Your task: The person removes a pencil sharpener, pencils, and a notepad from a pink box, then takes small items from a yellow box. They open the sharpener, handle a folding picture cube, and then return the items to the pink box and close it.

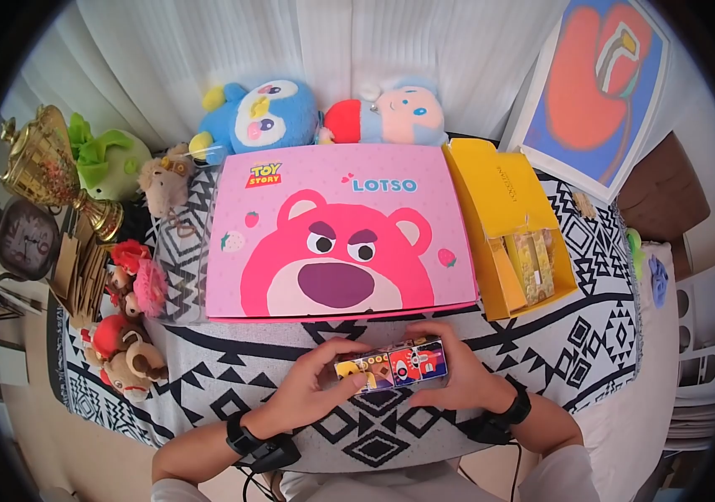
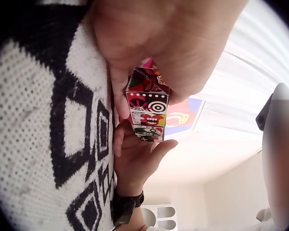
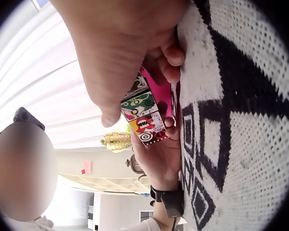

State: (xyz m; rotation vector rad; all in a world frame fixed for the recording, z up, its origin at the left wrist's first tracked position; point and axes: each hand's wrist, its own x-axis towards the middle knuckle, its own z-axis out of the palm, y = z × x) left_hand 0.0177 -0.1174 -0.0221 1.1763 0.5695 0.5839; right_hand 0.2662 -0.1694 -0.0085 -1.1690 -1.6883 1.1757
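Observation:
Between both hands is a small oblong block [image 1: 393,368] printed all over with colourful cartoon pictures. My left hand [image 1: 317,386] grips its left end, thumb on the near face. At the other end my right hand [image 1: 468,378] holds it, fingers along the top and thumb lower down. In the left wrist view the block [image 2: 148,108] shows square panels with a target and a toothy mouth, and its upper end slants. The right wrist view shows the block [image 3: 143,118] with a pink side, close over the patterned cloth [image 3: 231,139].
Right in front lies a large pink Lotso box [image 1: 336,243]. A yellow box [image 1: 491,188] with its lid up stands to its right. Plush toys [image 1: 270,117] sit along the back; a gold trophy [image 1: 48,159], a clock [image 1: 29,238] and small dolls [image 1: 131,360] are at the left.

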